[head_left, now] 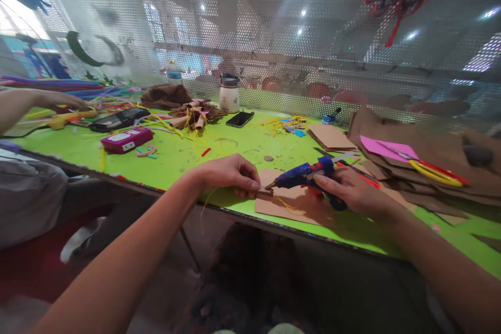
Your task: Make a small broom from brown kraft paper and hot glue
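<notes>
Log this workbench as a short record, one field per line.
Left hand: fingers pinching a small brown piece
Right hand: gripping a blue glue gun
Nozzle: at the small brown piece; contact unclear
Beneath: brown sheet on the green table
Right side: scissors, blades over pink paper
Farther back: phone, lidded container
Far left: another person's hand by a yellow tool
</notes>
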Tool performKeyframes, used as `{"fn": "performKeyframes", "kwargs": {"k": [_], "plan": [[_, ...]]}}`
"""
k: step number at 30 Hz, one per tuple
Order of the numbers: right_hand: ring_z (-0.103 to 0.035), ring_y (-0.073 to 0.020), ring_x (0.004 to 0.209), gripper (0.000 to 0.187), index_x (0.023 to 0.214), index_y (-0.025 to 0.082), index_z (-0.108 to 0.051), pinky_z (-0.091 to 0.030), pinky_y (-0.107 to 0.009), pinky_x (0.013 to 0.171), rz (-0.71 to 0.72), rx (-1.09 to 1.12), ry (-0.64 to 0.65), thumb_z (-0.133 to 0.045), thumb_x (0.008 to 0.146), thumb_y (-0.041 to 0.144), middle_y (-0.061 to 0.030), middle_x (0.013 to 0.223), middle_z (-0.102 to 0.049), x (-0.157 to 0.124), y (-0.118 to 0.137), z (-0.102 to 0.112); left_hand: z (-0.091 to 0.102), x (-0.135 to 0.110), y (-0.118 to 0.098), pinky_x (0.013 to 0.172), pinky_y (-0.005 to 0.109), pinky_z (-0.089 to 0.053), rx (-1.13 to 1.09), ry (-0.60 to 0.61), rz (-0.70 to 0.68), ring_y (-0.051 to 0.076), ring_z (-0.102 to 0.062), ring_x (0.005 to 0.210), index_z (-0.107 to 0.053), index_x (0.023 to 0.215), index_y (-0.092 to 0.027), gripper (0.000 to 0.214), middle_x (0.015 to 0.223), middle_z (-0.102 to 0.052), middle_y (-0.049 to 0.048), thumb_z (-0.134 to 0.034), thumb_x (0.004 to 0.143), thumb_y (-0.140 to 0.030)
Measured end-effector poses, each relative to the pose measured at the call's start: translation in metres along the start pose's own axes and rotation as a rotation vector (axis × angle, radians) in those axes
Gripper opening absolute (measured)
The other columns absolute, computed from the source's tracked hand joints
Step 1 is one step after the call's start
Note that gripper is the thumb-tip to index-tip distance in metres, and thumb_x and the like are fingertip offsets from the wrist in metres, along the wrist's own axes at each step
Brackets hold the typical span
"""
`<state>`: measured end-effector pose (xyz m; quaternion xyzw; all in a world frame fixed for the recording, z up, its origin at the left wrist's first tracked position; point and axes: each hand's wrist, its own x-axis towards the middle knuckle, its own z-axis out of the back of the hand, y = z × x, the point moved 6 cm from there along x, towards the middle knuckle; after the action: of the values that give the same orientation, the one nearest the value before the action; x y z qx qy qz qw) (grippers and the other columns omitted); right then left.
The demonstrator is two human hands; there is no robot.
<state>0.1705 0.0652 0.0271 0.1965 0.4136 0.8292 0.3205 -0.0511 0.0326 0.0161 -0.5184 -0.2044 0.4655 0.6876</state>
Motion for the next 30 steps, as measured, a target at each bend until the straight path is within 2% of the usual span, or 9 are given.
{"fn": "performKeyframes", "kwargs": {"k": [4, 9, 17, 23, 30], "plan": [[-0.054, -0.0125, 0.058, 0.050, 0.070, 0.015, -0.066, -0.039, -0.024, 0.052, 0.017, -0.014, 0.021, -0.047, 0.088, 0.057, -0.0048, 0.067, -0.064, -0.0012, -0.0002, 0.0015, 0.0005, -0.0005, 0.0001, 0.055, 0.018, -0.046, -0.006, -0.007, -0.004, 0.009, -0.060, 0.058, -0.072, 0.084, -0.013, 0.026, 0.070, -0.070, 0.0040, -0.073, 0.072, -0.035], [-0.059, -0.0153, 0.067, 0.050, 0.066, 0.016, -0.066, -0.043, -0.026, 0.061, 0.023, 0.014, -0.050, -0.047, 0.087, 0.058, -0.0058, 0.071, -0.066, -0.0024, 0.0029, 0.0057, 0.0000, -0.0009, -0.0012, 0.056, 0.017, -0.045, 0.004, -0.002, -0.014, 0.008, -0.058, 0.057, -0.073, 0.086, -0.013, 0.026, 0.071, -0.070, 0.0039, -0.072, 0.074, -0.036], [-0.053, -0.0111, 0.058, 0.050, 0.071, 0.014, -0.065, -0.038, -0.023, 0.052, -0.019, 0.053, -0.013, -0.050, 0.086, 0.058, -0.0046, 0.067, -0.062, 0.0004, -0.0019, -0.0005, -0.0008, -0.0008, -0.0024, 0.055, 0.017, -0.045, -0.009, -0.003, 0.001, 0.008, -0.058, 0.056, -0.072, 0.084, -0.012, 0.027, 0.069, -0.070, 0.0040, -0.073, 0.073, -0.036], [-0.055, -0.0122, 0.061, 0.051, 0.069, 0.014, -0.067, -0.040, -0.024, 0.055, 0.012, 0.044, -0.032, -0.049, 0.087, 0.058, -0.0057, 0.068, -0.064, -0.0005, 0.0012, 0.0045, -0.0003, -0.0018, -0.0021, 0.055, 0.017, -0.046, -0.014, -0.008, 0.008, 0.008, -0.058, 0.056, -0.073, 0.084, -0.013, 0.027, 0.069, -0.069, 0.0037, -0.074, 0.072, -0.037], [-0.055, -0.0130, 0.060, 0.051, 0.071, 0.014, -0.066, -0.041, -0.024, 0.054, -0.023, 0.035, -0.014, -0.049, 0.086, 0.060, -0.0049, 0.068, -0.063, -0.0007, -0.0027, 0.0042, 0.0000, -0.0014, -0.0022, 0.054, 0.017, -0.046, -0.016, -0.010, -0.009, 0.008, -0.058, 0.055, -0.073, 0.083, -0.013, 0.026, 0.069, -0.070, 0.0037, -0.073, 0.073, -0.036]]}}
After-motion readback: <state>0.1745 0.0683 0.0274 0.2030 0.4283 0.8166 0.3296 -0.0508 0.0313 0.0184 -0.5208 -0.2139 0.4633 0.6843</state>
